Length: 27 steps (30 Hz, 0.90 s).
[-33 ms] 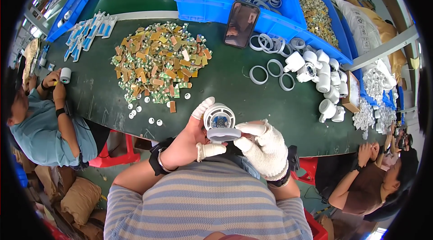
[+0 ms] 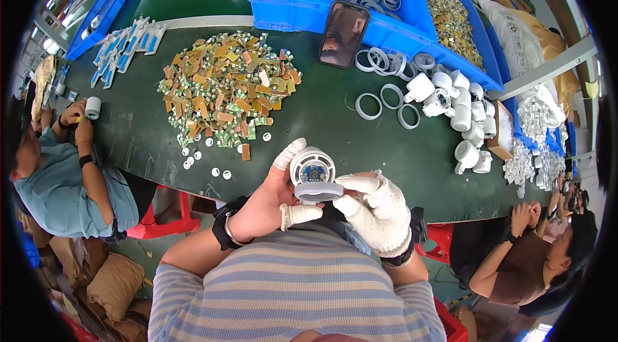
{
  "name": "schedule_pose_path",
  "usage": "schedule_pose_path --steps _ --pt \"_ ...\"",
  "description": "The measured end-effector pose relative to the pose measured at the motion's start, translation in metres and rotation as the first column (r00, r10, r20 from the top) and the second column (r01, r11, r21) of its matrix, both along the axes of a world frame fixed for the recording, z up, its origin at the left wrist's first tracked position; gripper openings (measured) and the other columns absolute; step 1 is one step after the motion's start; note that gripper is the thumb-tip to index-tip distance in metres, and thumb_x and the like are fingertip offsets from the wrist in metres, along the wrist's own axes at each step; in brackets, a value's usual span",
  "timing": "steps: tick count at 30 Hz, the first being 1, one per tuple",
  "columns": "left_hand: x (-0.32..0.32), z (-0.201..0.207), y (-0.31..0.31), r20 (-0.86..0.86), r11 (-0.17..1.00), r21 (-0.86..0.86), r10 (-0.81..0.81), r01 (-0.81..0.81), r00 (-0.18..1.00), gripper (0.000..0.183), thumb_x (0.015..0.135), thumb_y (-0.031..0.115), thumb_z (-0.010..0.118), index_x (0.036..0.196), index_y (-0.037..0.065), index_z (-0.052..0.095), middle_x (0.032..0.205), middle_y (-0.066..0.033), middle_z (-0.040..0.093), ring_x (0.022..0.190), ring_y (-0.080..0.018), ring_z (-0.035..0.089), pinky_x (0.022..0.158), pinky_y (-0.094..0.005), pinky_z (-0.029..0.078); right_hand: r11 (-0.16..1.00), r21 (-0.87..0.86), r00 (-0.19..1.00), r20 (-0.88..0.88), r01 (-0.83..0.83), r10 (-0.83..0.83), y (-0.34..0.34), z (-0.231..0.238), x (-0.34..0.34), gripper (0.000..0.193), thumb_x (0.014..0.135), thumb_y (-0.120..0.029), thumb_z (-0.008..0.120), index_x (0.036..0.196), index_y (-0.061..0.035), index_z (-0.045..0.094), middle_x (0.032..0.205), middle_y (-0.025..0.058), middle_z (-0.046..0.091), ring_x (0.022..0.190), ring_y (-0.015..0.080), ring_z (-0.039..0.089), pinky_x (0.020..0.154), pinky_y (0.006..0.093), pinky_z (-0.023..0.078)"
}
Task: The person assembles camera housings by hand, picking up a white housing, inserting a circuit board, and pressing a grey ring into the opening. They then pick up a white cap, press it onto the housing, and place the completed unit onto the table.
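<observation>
In front of my chest, my left hand (image 2: 262, 208), with finger cots on thumb and finger, is closed around a round white plastic housing (image 2: 295, 168). Its open face is tilted up, and a small blue circuit board (image 2: 314, 173) shows inside. My right hand (image 2: 386, 216), in a white knitted glove, pinches a grey ring (image 2: 320, 192) at its right side. The ring is tilted over the near edge of the housing; whether the two touch I cannot tell. Fingers hide the housing's underside.
A heap of small circuit boards (image 2: 225, 84) lies ahead-left, with white discs (image 2: 215, 172) nearby. Ahead-right are loose grey rings (image 2: 369, 106) and white housings (image 2: 461, 113). A phone (image 2: 344, 34) leans on a blue bin (image 2: 283, 12) of rings. Co-workers sit on both sides.
</observation>
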<state>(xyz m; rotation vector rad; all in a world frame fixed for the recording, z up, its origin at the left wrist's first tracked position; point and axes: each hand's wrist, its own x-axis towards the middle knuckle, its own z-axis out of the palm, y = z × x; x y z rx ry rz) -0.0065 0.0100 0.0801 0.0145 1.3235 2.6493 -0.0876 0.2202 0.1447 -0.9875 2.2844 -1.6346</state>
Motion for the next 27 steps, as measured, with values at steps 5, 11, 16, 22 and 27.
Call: schedule_pose_path --steps 5,11,16,22,27 --pt "0.001 -0.002 0.001 -0.024 0.999 -0.039 0.012 -0.013 1.0 0.115 0.085 -0.015 0.078 0.169 0.024 0.01 0.159 -0.0036 0.036 0.143 -0.0204 0.046 0.112 -0.0402 0.048 1.0 0.007 0.999 -0.04 0.001 0.0 0.0 0.0 0.0 0.026 0.092 -0.016 0.081 0.114 -0.0073 0.072 0.097 0.0111 0.074 0.081 0.0236 0.072 0.073 0.0336 0.056" --pt "-0.001 -0.01 0.001 -0.058 0.998 -0.062 0.028 -0.031 0.998 0.112 0.085 -0.014 0.079 0.169 0.022 0.013 0.158 -0.0059 0.039 0.144 -0.0205 0.045 0.119 -0.0406 0.04 0.999 0.043 0.999 -0.047 0.012 -0.01 0.0 -0.003 -0.002 0.025 0.093 -0.018 0.08 0.114 -0.0086 0.072 0.097 0.0116 0.073 0.081 0.0257 0.072 0.072 0.0345 0.056" --pt "0.002 -0.011 0.002 -0.096 0.995 -0.072 0.058 -0.065 0.994 0.106 0.086 -0.013 0.079 0.168 0.019 0.019 0.154 -0.0065 0.047 0.14 -0.0192 0.05 0.116 -0.0388 0.044 0.996 0.09 0.997 -0.082 0.011 -0.003 0.001 -0.004 -0.003 0.032 0.091 -0.025 0.082 0.116 -0.0083 0.071 0.1 0.012 0.072 0.087 0.0267 0.071 0.077 0.036 0.056" --pt "0.002 -0.007 0.003 -0.126 0.964 -0.266 -0.01 -0.024 0.992 0.088 0.088 -0.009 0.08 0.161 0.012 0.036 0.151 -0.0074 0.052 0.137 -0.0197 0.055 0.111 -0.0391 0.049 0.999 -0.014 0.999 -0.017 -0.036 0.036 -0.003 -0.033 -0.02 0.062 0.084 -0.03 0.085 0.134 -0.0033 0.06 0.118 0.0191 0.066 0.099 0.0319 0.069 0.089 0.0409 0.055" --pt "0.004 -0.002 -0.001 -0.3 0.849 -0.515 -0.05 -0.118 0.953 0.077 0.084 0.002 0.088 0.151 0.011 0.052 0.136 -0.0071 0.062 0.123 -0.0185 0.063 0.101 -0.0356 0.053 0.984 0.156 0.973 -0.2 -0.087 0.118 -0.03 -0.019 -0.015 0.058 0.075 -0.036 0.091 0.12 -0.0085 0.067 0.104 0.0156 0.067 0.092 0.0376 0.066 0.081 0.0482 0.053"
